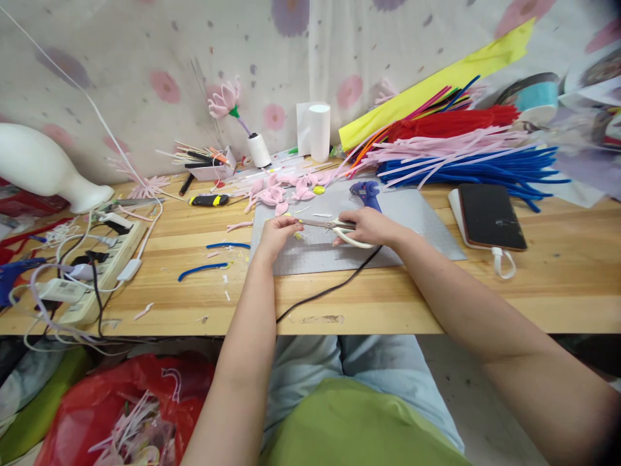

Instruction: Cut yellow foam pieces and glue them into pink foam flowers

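Over the grey mat (427,236), my right hand (371,226) grips a pair of scissors (315,224) with white handles, their blades pointing left. The fingertips of my left hand (280,234) are pinched together at the blade tips, on a small yellow piece (300,221) that is mostly hidden. Small yellow and white scraps lie under the blades. Just behind the hands are pink fuzzy petals (272,195) and a yellow bud (318,189). A blue glue gun (366,193) rests beyond my right hand, its black cord running toward the table's front edge.
Bundles of blue pipe cleaners (466,169), with pink and red ones, lie back right. A phone (491,217) sits at the right. On the left are a power strip (99,275), a utility knife (208,200) and two blue stems (201,270). A pink flower (226,100) stands behind.
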Available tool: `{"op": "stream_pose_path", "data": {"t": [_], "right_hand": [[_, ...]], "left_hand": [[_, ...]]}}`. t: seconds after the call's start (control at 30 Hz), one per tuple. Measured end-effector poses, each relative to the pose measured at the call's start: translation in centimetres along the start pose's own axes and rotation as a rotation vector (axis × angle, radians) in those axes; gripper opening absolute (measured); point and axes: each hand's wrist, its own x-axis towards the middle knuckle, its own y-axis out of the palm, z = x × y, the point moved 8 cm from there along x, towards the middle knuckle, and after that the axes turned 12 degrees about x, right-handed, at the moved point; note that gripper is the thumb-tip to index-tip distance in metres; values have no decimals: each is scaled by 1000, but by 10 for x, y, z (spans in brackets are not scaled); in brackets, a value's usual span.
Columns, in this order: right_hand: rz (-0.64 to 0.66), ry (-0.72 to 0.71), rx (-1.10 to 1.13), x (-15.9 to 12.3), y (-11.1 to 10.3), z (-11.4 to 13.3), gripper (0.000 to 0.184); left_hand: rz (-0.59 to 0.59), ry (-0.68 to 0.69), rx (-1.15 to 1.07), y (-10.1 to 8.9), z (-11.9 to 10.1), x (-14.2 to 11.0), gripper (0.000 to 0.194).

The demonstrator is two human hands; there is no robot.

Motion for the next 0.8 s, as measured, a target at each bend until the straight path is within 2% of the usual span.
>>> {"op": "stream_pose_path", "data": {"t": [0.43,0.63,0.8], "right_hand": [[-52,-15,-18,2,-1,-1,40],[-26,-34,25,4,2,-2,42],[-100,13,71,4,-5,-8,42]], "left_hand": [[8,-12,25,-2,-6,-4,21],[5,0,51,-3,-9,-5,21],[-7,-1,41,-4,-8,-5,25]]}}
